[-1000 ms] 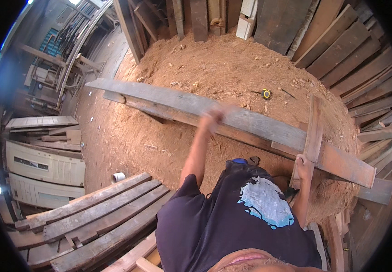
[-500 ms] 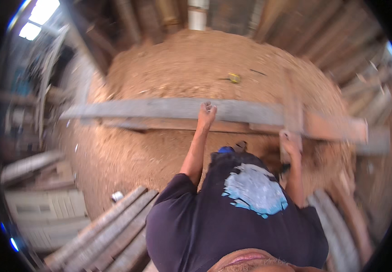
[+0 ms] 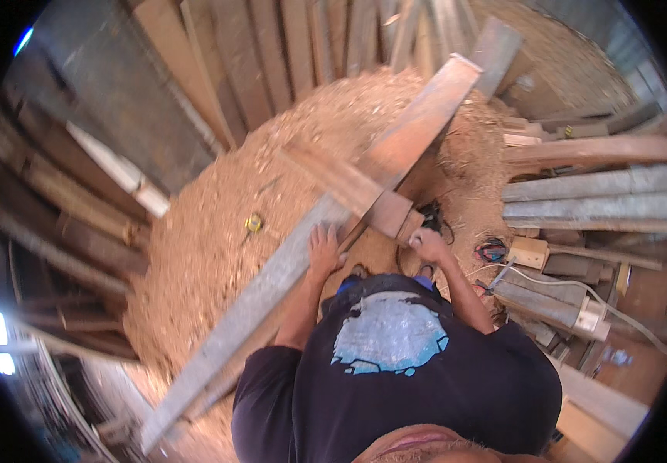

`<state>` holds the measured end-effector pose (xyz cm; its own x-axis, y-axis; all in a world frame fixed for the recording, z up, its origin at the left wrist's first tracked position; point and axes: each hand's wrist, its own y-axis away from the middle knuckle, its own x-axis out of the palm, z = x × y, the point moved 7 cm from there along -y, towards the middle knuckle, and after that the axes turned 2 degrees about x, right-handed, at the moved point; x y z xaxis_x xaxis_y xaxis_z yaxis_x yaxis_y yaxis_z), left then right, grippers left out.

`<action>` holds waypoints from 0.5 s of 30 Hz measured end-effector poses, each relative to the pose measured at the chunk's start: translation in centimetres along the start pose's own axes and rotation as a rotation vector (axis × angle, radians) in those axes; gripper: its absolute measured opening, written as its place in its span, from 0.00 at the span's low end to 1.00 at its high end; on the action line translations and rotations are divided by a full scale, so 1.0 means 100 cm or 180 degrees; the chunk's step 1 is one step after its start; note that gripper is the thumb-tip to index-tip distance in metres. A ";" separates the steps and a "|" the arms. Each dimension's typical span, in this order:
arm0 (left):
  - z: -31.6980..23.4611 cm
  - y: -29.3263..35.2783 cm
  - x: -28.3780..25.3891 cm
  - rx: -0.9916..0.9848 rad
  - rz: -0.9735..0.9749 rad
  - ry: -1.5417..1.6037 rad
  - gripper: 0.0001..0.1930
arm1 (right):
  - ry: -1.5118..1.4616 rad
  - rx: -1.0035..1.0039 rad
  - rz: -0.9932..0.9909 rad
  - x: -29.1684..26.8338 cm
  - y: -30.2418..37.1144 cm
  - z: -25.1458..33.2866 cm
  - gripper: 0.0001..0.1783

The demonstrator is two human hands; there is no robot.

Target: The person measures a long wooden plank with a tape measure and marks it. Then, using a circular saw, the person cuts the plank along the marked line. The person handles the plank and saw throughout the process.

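A long plank point(image 3: 272, 262) runs slantwise before me, grey along most of its length and reddish-brown toward its far end. My left hand point(image 3: 324, 251) lies on the grey part with its fingers spread. Across the plank rests a shorter brown wooden board point(image 3: 337, 179), its near end toward me. My right hand point(image 3: 427, 245) is closed at that near end; the fingertips are partly hidden. Just beyond the right hand, a dark tool point(image 3: 432, 216) with a cord is partly covered by the board.
Sawdust and shavings point(image 3: 202, 262) cover the ground, with a yellow tape measure point(image 3: 253, 223) on them. Upright boards point(image 3: 272, 54) lean at the back. On the right are stacked grey beams point(image 3: 596, 197), a red-and-black power tool point(image 3: 491, 251) and a pale cord point(image 3: 580, 285).
My view has turned to the right, so the plank now slants. My left hand, closed above the plank before, now lies spread on it. The right hand remains at the board's end.
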<state>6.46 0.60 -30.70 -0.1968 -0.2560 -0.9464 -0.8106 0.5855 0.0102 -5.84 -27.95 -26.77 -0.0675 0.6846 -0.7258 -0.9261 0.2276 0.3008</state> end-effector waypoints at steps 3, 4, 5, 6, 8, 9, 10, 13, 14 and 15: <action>-0.012 -0.009 -0.006 0.0113 -0.0007 -0.0399 0.54 | 0.0153 0.0415 -0.0065 -0.001 0.015 -0.030 0.15; -0.014 -0.012 -0.004 0.0153 -0.0025 -0.0528 0.53 | 0.0197 0.0560 -0.0007 0.000 0.020 -0.037 0.15; -0.016 -0.017 -0.003 0.0182 -0.0050 -0.0657 0.52 | 0.0166 0.0654 0.0038 -0.001 0.025 -0.043 0.16; -0.008 -0.018 0.001 0.0118 -0.0084 -0.0794 0.51 | 0.0156 0.0683 0.0144 0.002 0.023 -0.042 0.16; -0.003 -0.017 0.005 0.0150 -0.0304 -0.0896 0.50 | 0.0121 0.0775 0.0260 0.003 0.020 -0.039 0.17; 0.000 -0.016 0.009 0.0156 -0.0412 -0.0944 0.49 | 0.0101 0.0833 0.0295 0.001 0.019 -0.033 0.17; -0.001 -0.022 0.009 0.0103 -0.0306 -0.0593 0.46 | 0.0067 0.0930 0.0297 -0.001 0.022 -0.032 0.17; -0.015 -0.032 -0.014 0.0202 0.0226 -0.0582 0.37 | -0.0015 0.0718 0.0096 0.000 0.013 -0.029 0.17; -0.007 -0.039 -0.013 0.0079 0.0417 -0.0231 0.34 | 0.0136 0.0548 0.0127 0.005 0.002 -0.028 0.16; 0.003 -0.043 -0.014 -0.0083 0.0608 0.0127 0.31 | 0.0163 0.0419 0.0230 0.006 -0.004 -0.020 0.16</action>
<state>10.40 -1.29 -29.53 -0.3698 -0.1727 -0.9129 -0.7703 0.6064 0.1974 -6.22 -28.97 -28.56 -0.1541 0.6669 -0.7290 -0.8617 0.2703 0.4294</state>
